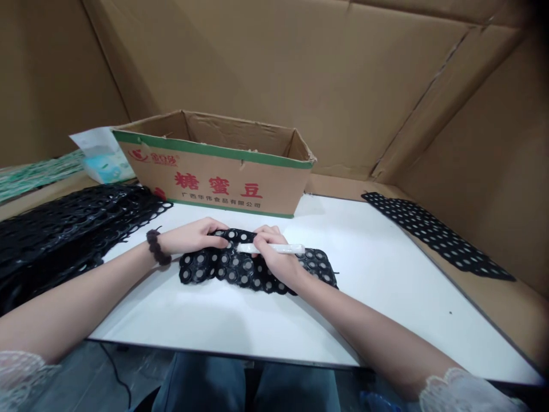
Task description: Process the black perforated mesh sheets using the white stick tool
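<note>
A black rubbery sheet with rows of pale round dots (244,266) lies on the white table in front of me, its far part raised between my hands. My left hand (199,236) pinches the sheet's far left edge, with the thumb on top. In my right hand (277,254) is a white pen-like tool (285,248), gripped near its left end. The tool's tip points left at the sheet, close to my left thumb. My right fingers also touch the sheet's far edge, and my wrist covers part of its right side.
Behind my hands stands an open cardboard box (218,186). A heap of black perforated sheets (72,229) lies on the left, with a tissue pack (105,160) and green strands (40,176) beyond. Another dotted black sheet (437,234) lies along the right edge. Cardboard walls (274,68) surround the table (386,309).
</note>
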Motion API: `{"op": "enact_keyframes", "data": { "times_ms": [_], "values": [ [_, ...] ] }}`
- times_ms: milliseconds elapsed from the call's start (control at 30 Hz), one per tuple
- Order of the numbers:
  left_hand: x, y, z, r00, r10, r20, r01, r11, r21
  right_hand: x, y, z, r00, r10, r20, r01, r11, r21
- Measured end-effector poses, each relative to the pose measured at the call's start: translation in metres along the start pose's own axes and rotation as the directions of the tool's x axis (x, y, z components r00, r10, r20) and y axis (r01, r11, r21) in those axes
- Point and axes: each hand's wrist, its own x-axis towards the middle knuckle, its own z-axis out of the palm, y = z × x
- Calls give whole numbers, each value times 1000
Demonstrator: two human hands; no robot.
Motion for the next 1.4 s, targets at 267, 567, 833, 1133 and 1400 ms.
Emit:
{"op": "enact_keyframes", "data": {
  "times_ms": [267,567,833,1133,1400],
  "values": [
    [-3,9,10,995,19,-93,-15,999,40,0,5,8,999,-44,29,47,989,-140],
    [1,6,5,995,11,-103,-11,1000,-3,4,3,5,999,19,-50,-22,998,-51],
    [3,5,9,997,-24,-76,17,996,-87,5,4,7,995,78,-55,-79,997,-10],
    [0,16,19,978,51,-204,-26,992,123,4,6,12,995,54,-80,-63,991,-119],
    [8,30,25,963,38,-267,48,949,310,12,-1,0,997,-6,-73,-18,947,-322]
  ]
}}
